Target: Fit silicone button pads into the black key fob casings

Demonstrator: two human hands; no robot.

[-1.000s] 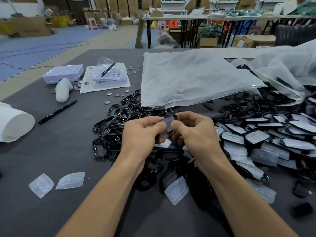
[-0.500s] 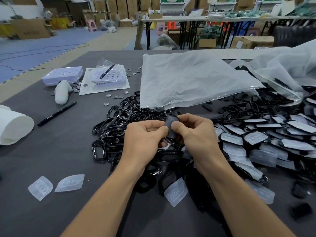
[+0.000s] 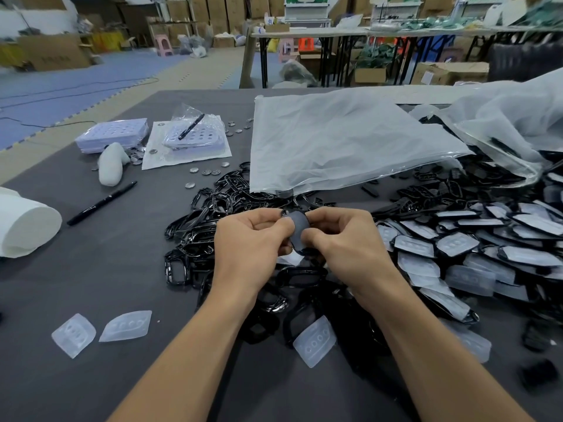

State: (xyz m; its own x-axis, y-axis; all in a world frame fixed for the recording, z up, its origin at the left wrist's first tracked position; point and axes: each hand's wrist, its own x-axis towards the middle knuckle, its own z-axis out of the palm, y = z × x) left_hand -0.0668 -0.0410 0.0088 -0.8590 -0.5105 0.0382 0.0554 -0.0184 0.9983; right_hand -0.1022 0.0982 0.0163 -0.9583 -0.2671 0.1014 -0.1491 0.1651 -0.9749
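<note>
My left hand (image 3: 248, 242) and my right hand (image 3: 344, 239) meet above the middle of the table and together pinch one black key fob casing (image 3: 298, 231) with a greyish silicone pad in it. Both thumbs press on its face. Under my hands lies a heap of empty black casings (image 3: 201, 236). To the right is a spread of casings with pads in them (image 3: 457, 248). Loose translucent silicone pads lie at the near left (image 3: 73, 335), (image 3: 126, 326) and near my right forearm (image 3: 315, 341).
A large clear plastic bag (image 3: 341, 141) lies flat behind the heap, another crumpled bag (image 3: 511, 117) at the far right. Left of the heap are a black marker (image 3: 102, 203), a white roll (image 3: 27, 226), trays of coin cells (image 3: 112, 135) and scattered coin cells (image 3: 207, 171).
The casing in my hands has turned from lying flat with the pale pad up to standing more upright. My thumbs have shifted over its face. The hands stay in the same spot.
</note>
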